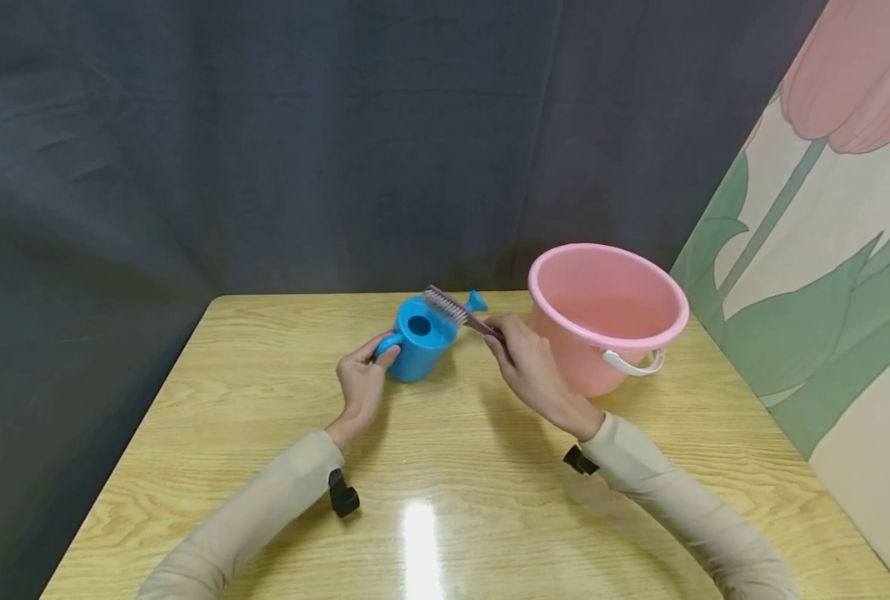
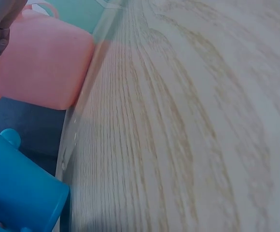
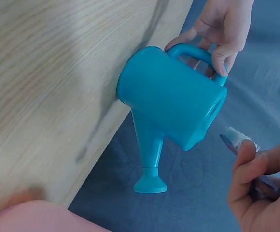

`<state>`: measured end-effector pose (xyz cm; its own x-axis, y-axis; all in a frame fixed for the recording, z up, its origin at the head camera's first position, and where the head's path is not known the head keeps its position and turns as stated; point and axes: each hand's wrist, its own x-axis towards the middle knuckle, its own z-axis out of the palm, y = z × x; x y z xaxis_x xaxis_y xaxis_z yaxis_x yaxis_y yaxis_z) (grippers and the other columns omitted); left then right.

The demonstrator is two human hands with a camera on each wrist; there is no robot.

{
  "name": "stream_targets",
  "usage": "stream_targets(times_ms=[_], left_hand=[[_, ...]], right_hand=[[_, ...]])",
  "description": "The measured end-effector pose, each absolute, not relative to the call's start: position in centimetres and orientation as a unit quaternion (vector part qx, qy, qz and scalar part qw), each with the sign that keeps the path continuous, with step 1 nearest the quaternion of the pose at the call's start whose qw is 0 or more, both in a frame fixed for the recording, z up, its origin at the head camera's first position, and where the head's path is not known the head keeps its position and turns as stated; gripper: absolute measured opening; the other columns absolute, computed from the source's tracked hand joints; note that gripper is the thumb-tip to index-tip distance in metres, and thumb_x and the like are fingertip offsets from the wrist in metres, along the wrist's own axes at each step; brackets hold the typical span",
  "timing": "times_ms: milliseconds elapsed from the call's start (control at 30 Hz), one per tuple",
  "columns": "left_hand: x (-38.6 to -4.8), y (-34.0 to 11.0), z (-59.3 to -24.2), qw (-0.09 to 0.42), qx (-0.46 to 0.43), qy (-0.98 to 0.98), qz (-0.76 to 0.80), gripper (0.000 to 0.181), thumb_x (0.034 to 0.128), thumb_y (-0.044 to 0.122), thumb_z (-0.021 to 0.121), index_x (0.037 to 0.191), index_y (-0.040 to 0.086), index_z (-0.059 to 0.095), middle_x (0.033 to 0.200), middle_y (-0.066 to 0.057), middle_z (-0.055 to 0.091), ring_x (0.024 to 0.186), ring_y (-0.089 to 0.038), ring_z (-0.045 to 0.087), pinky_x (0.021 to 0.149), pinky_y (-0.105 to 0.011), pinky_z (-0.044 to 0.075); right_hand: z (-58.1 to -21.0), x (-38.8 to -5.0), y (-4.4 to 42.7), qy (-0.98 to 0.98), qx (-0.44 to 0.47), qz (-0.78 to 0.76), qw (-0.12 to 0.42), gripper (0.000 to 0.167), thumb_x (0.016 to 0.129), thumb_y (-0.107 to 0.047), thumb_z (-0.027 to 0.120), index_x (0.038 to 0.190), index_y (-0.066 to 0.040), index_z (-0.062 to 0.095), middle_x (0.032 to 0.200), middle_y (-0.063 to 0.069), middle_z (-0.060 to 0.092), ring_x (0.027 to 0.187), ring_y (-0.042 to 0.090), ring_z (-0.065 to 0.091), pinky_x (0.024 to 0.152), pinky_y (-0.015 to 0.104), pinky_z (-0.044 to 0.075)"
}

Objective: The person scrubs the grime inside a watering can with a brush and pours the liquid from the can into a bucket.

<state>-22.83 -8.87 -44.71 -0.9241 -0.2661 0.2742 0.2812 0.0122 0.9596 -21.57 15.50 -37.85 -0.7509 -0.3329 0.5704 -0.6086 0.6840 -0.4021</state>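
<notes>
A blue watering can [image 1: 415, 354] stands near the back of the table, its spout pointing to the right. My left hand [image 1: 362, 379] grips its handle; the right wrist view shows fingers and thumb around the handle [image 3: 198, 53]. In my right hand [image 1: 529, 367] is a purple brush [image 1: 460, 312] with pale bristles, held by its handle. The brush head is over the can's top, beside the round opening; whether it touches the can I cannot tell. In the left wrist view the watering can [image 2: 19, 186] is partly cut off.
Right of the can stands a pink bucket [image 1: 572, 354] with a white handle [image 1: 632, 365], close beside my right hand. A dark curtain [image 1: 370, 150] hangs behind the wooden table [image 1: 265, 375]. At the right is a wall with painted tulips [image 1: 805, 333].
</notes>
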Motion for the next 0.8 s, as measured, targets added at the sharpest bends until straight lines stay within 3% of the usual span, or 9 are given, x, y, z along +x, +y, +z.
stream_targets(times_ms=[367,800], left_hand=[[-22.7,-8.4,-44.2,0.202,-0.011,-0.699,-0.686,0.028,0.0888,0.007,0.075,0.115,-0.002,0.072,0.116,-0.015,0.070,0.115,-0.025,0.063,0.099,-0.039,0.049],[-22.8,-8.1,-44.2,0.208,-0.021,-0.711,-0.671,0.028,0.0881,0.009,0.075,0.114,-0.001,0.073,0.114,-0.014,0.071,0.113,-0.025,0.064,0.096,-0.038,0.051]], right_hand=[[-37.4,-21.3,15.6,-0.875,0.296,0.288,0.251,0.020,0.096,-0.003,0.063,0.116,-0.002,0.063,0.096,0.009,0.067,0.083,0.023,0.064,0.064,0.043,0.054],[-36.8,-21.2,16.1,-0.866,0.318,0.285,0.260,0.019,0.093,0.000,0.067,0.111,-0.003,0.071,0.095,0.006,0.069,0.080,0.019,0.067,0.064,0.034,0.054]])
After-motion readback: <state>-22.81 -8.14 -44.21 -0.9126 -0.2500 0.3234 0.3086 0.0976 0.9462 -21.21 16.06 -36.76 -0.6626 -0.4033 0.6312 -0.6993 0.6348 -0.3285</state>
